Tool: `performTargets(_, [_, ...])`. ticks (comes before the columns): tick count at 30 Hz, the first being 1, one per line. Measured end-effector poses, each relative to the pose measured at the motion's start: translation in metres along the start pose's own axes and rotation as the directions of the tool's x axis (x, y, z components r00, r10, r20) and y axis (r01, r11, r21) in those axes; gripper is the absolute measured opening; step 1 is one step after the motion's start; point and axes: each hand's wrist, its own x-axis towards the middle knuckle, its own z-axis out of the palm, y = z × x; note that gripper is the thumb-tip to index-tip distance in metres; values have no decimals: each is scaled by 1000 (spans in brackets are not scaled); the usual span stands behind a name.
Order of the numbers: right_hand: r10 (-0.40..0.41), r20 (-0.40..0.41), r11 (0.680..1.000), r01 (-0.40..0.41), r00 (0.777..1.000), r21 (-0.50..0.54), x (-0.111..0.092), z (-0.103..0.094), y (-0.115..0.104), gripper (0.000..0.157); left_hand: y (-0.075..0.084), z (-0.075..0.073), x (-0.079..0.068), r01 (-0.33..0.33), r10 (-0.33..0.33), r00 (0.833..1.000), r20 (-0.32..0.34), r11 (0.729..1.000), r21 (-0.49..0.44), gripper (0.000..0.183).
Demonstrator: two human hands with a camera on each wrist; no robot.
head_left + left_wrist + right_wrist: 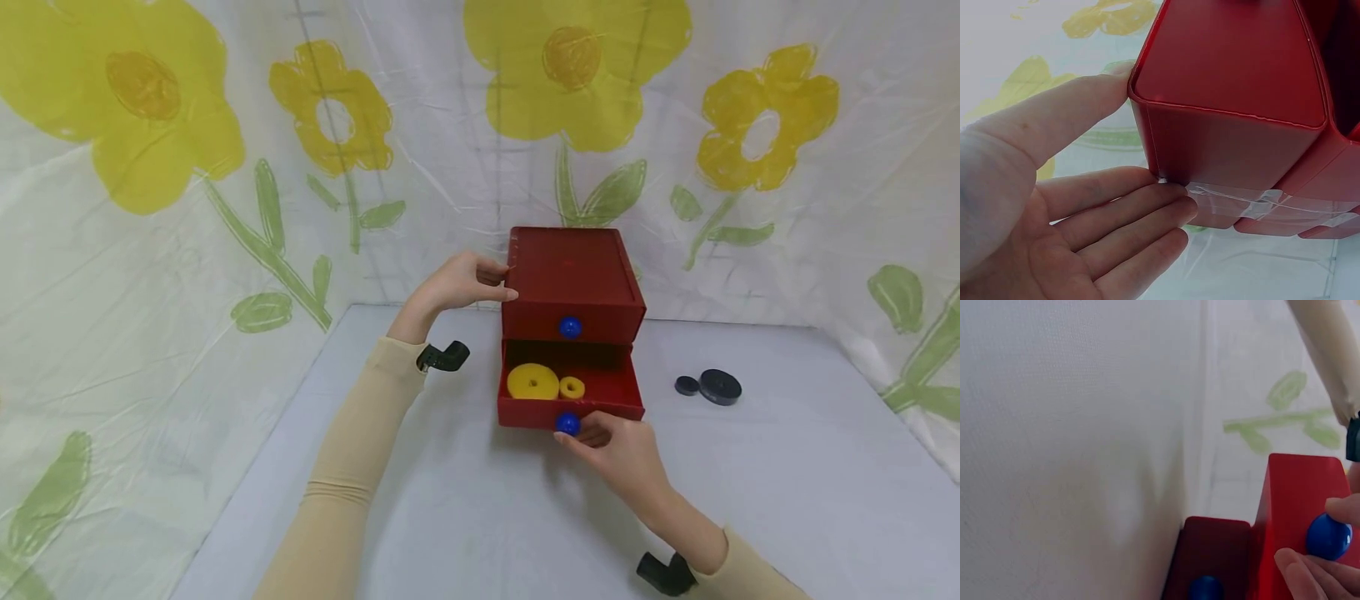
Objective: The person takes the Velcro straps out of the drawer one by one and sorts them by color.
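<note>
A red drawer cabinet [573, 267] stands on the table, with one drawer [607, 387] pulled out. Inside that drawer lie a large yellow disc [533, 381] and a small yellow ring [572, 387]. My right hand [626, 458] pinches the drawer's round blue knob [1329, 536] between thumb and fingers. At the cabinet's left side is my left hand [467, 282], its thumb at the top edge and its nearly straight fingers [1147, 215] against the side. Above the pulled-out drawer, a shut drawer bears another blue knob [571, 327].
Two black discs, one small [686, 386] and one larger [720, 387], lie on the table [780, 467] right of the cabinet. A lower shut drawer with a blue knob [1205, 589] shows in the right wrist view. Behind hangs a flowered curtain [435, 200].
</note>
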Motion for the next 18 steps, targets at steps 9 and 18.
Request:
performTargets(9, [2,3,1000,-2,1000,-2,-5,-1,-1,23,1,1,-1,-1,1,1000,-4,1000,2,61])
performTargets(18, [-7,15,1000,8,1000,-29,-11,-4,-4,23,0,1,-1,-4,4,1000,0,1000,1,62])
